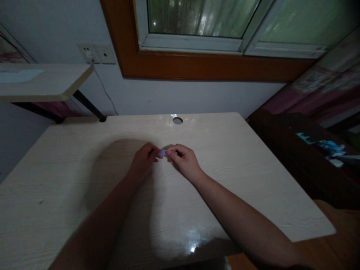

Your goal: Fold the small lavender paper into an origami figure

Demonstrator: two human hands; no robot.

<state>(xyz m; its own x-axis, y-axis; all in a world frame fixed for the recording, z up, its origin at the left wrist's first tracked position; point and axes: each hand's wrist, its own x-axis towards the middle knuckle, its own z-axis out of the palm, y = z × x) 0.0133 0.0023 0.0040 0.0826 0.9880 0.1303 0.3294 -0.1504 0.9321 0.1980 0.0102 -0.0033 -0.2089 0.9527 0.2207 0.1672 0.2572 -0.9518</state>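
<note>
Pinching lilac piece (pixel 161 153) — forearms (pixel 236 204) converging

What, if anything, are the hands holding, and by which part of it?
A small pale purple piece, shape and material unclear: the left hand and right hand pinch it at opposite sides.

One small, pale violet piece (pixel 162 153) sits between left hand (pixel 146 159) and right hand (pixel 182 159), partly covered; outline unclear.
</note>
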